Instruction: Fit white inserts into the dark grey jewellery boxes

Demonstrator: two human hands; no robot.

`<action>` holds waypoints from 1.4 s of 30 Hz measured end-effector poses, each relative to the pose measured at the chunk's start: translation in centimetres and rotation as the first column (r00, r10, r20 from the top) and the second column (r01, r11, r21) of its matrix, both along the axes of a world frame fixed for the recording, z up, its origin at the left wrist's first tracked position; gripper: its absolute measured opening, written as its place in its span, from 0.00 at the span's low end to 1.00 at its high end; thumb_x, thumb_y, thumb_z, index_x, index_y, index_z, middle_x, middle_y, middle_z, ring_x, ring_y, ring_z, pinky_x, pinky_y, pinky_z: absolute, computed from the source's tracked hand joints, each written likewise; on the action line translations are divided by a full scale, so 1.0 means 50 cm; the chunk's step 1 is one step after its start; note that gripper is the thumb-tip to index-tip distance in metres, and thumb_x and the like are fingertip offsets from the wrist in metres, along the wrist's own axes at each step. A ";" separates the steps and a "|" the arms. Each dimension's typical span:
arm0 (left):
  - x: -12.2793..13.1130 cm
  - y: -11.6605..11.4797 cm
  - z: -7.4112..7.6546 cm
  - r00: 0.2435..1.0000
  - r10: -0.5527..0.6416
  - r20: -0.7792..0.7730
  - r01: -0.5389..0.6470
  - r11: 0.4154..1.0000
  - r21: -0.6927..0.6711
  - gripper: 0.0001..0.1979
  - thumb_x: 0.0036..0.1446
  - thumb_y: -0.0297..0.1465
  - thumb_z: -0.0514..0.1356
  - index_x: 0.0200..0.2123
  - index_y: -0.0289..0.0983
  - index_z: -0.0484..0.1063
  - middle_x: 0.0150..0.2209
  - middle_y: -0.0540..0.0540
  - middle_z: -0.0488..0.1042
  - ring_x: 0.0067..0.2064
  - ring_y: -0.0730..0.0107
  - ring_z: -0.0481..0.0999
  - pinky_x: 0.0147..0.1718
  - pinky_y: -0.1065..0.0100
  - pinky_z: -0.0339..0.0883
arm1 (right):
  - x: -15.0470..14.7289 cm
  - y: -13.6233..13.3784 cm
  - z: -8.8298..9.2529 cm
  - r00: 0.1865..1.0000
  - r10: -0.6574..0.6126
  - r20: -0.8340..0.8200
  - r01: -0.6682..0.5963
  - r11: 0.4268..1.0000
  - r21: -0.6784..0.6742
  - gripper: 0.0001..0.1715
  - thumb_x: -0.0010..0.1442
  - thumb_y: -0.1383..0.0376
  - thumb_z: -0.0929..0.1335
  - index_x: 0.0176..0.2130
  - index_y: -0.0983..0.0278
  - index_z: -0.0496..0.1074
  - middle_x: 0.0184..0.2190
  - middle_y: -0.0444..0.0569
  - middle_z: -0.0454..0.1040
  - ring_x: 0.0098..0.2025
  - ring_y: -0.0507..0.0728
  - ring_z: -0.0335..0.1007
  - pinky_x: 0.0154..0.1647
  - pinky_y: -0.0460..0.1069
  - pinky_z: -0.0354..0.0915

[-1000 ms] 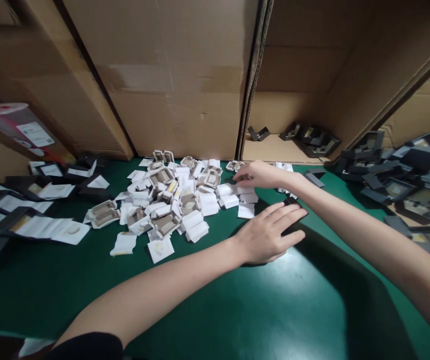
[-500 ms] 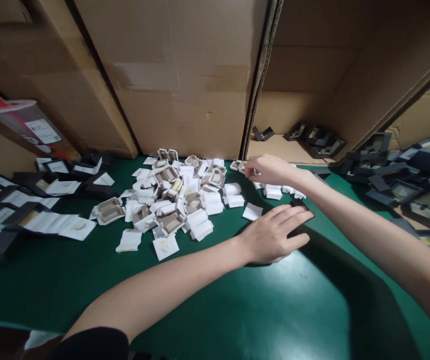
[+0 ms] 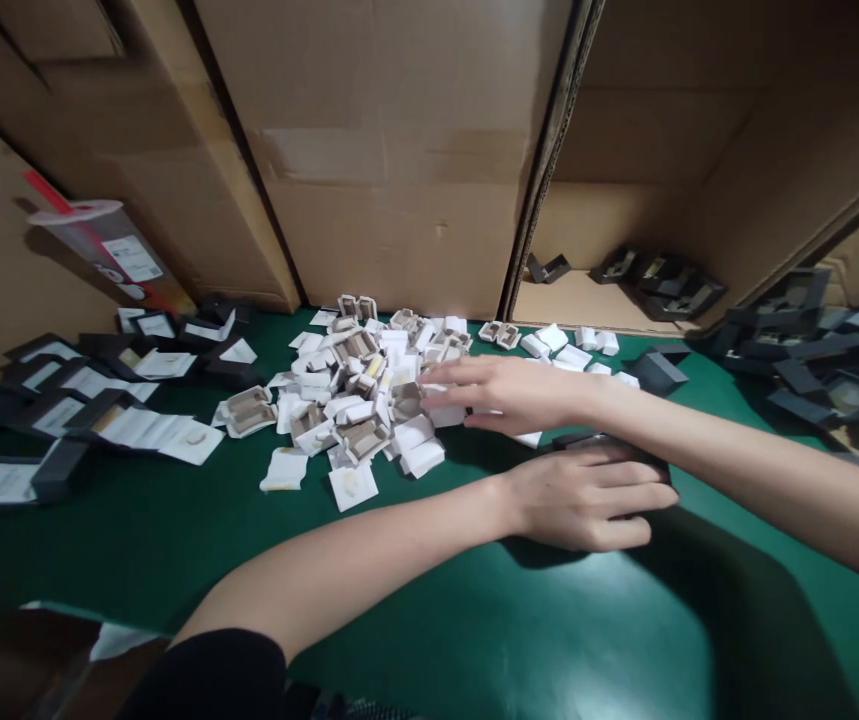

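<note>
1. Near edge of the green table [image 3: 474, 640]: bare, open for a hand to pass.
2. The white insert pile [image 3: 369, 390] crowds the far middle.
3. Dark boxes [image 3: 91, 400] line the left edge.
4. More dark boxes [image 3: 811, 350] clutter the right corner.
5. Cardboard walls [image 3: 399, 180] close off the far edge.

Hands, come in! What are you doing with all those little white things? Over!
Right hand open, fingers on the white pile. Left hand flat over a dark box on the green table. Nothing blocking.

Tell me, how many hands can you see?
2. The left hand lies flat over a dark box on the green table. The right hand reaches into the white pile.
</note>
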State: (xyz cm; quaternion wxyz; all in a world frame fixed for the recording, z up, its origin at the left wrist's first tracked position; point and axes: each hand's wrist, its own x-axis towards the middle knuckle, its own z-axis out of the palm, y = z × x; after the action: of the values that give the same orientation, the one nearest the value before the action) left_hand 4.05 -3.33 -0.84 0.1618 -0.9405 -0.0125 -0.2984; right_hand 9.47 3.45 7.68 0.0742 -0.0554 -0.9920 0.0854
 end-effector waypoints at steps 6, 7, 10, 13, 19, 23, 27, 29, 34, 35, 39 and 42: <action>-0.004 0.001 0.002 0.999 0.009 -0.040 -0.008 1.000 0.018 0.14 0.64 0.27 0.48 0.38 0.40 0.74 0.53 0.47 0.70 0.56 0.64 0.68 0.59 0.58 0.57 | 0.019 0.037 0.011 0.938 -0.131 0.322 0.157 0.986 -0.057 0.20 0.57 0.74 0.62 0.45 0.60 0.76 0.47 0.48 0.76 0.47 0.57 0.73 0.44 0.49 0.66; -0.005 0.001 0.003 0.998 0.025 -0.062 -0.024 1.000 0.012 0.14 0.64 0.28 0.48 0.38 0.41 0.74 0.54 0.47 0.69 0.57 0.64 0.67 0.59 0.58 0.57 | 0.028 0.048 0.017 0.909 -0.210 0.361 0.233 0.972 -0.022 0.19 0.56 0.74 0.63 0.42 0.60 0.77 0.42 0.47 0.78 0.42 0.57 0.74 0.40 0.49 0.66; -0.006 -0.003 0.009 0.993 0.056 -0.102 -0.056 0.998 0.002 0.15 0.65 0.28 0.47 0.39 0.42 0.74 0.56 0.48 0.67 0.59 0.65 0.65 0.58 0.58 0.59 | 0.033 0.071 0.026 0.880 -0.342 0.330 0.349 0.936 0.040 0.20 0.53 0.76 0.63 0.39 0.59 0.78 0.37 0.47 0.79 0.39 0.58 0.75 0.39 0.49 0.65; -0.007 -0.007 0.013 0.990 0.069 -0.121 -0.070 0.998 -0.005 0.15 0.64 0.28 0.47 0.39 0.42 0.75 0.56 0.47 0.68 0.59 0.64 0.66 0.58 0.59 0.60 | -0.002 0.070 0.015 0.959 -0.239 0.155 0.247 0.969 -0.033 0.24 0.56 0.77 0.60 0.43 0.60 0.77 0.41 0.48 0.78 0.44 0.57 0.73 0.44 0.49 0.65; -0.013 -0.009 0.016 0.985 0.082 -0.154 -0.088 0.996 -0.030 0.17 0.65 0.27 0.46 0.41 0.42 0.75 0.56 0.46 0.68 0.58 0.64 0.66 0.57 0.59 0.60 | -0.086 0.067 -0.048 0.998 -0.063 0.023 0.064 0.998 -0.016 0.28 0.62 0.64 0.64 0.60 0.67 0.61 0.59 0.59 0.61 0.60 0.60 0.59 0.58 0.55 0.59; -0.014 -0.011 0.018 0.980 0.105 -0.170 -0.115 0.992 -0.049 0.17 0.65 0.26 0.46 0.41 0.42 0.75 0.57 0.47 0.68 0.58 0.64 0.66 0.54 0.60 0.62 | -0.064 0.099 -0.062 0.980 -0.153 0.128 0.151 0.988 0.025 0.35 0.58 0.60 0.68 0.60 0.71 0.59 0.57 0.62 0.61 0.58 0.64 0.61 0.56 0.55 0.62; -0.013 -0.014 0.023 0.981 0.097 -0.169 -0.106 0.993 -0.047 0.18 0.65 0.25 0.44 0.40 0.40 0.75 0.57 0.46 0.68 0.59 0.63 0.65 0.55 0.61 0.60 | -0.007 0.141 -0.047 0.908 -0.332 0.254 0.327 0.943 0.063 0.39 0.55 0.59 0.70 0.61 0.67 0.59 0.56 0.60 0.63 0.53 0.64 0.66 0.50 0.54 0.65; -0.012 -0.014 0.022 0.980 0.105 -0.170 -0.114 0.992 -0.046 0.18 0.65 0.25 0.44 0.39 0.40 0.75 0.57 0.45 0.67 0.59 0.64 0.65 0.56 0.61 0.60 | 0.014 0.155 -0.035 0.848 -0.414 0.329 0.396 0.910 0.125 0.33 0.55 0.61 0.70 0.58 0.64 0.63 0.55 0.59 0.65 0.52 0.64 0.68 0.47 0.53 0.66; -0.009 -0.011 0.010 0.989 0.139 -0.056 -0.142 0.988 -0.057 0.15 0.64 0.26 0.47 0.38 0.41 0.74 0.57 0.46 0.67 0.59 0.63 0.65 0.54 0.62 0.62 | 0.008 0.145 -0.019 0.840 -0.449 0.304 0.408 0.893 0.188 0.22 0.58 0.65 0.66 0.53 0.64 0.70 0.52 0.58 0.69 0.50 0.64 0.68 0.44 0.53 0.65; -0.008 -0.011 0.006 0.986 0.161 -0.032 -0.163 0.984 -0.066 0.14 0.64 0.26 0.48 0.39 0.41 0.74 0.57 0.45 0.67 0.59 0.63 0.65 0.53 0.61 0.62 | -0.004 0.135 -0.020 0.883 -0.394 0.255 0.367 0.919 0.148 0.24 0.59 0.62 0.66 0.55 0.63 0.68 0.52 0.57 0.69 0.50 0.63 0.69 0.45 0.52 0.64; -0.005 -0.010 -0.005 0.960 0.279 0.035 -0.275 0.957 -0.089 0.13 0.63 0.27 0.50 0.40 0.43 0.74 0.55 0.45 0.68 0.55 0.59 0.68 0.50 0.56 0.63 | -0.059 0.096 -0.035 0.960 -0.202 0.192 0.199 0.979 0.035 0.35 0.57 0.56 0.69 0.61 0.62 0.61 0.52 0.56 0.69 0.48 0.61 0.69 0.45 0.51 0.64; -0.007 -0.008 -0.006 0.939 0.340 0.047 -0.334 0.937 -0.098 0.12 0.63 0.28 0.51 0.41 0.45 0.73 0.54 0.46 0.69 0.50 0.61 0.70 0.46 0.58 0.64 | -0.081 0.087 -0.038 0.957 -0.226 0.183 0.223 0.974 0.039 0.28 0.58 0.63 0.68 0.57 0.64 0.65 0.47 0.56 0.72 0.44 0.59 0.70 0.42 0.49 0.62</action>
State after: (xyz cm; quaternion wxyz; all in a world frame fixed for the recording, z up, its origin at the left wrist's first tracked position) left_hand 3.69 -3.71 -1.15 0.1681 -0.9209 -0.1916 -0.2950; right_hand 5.42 7.80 5.79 -0.0094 -0.1746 -0.9826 0.0622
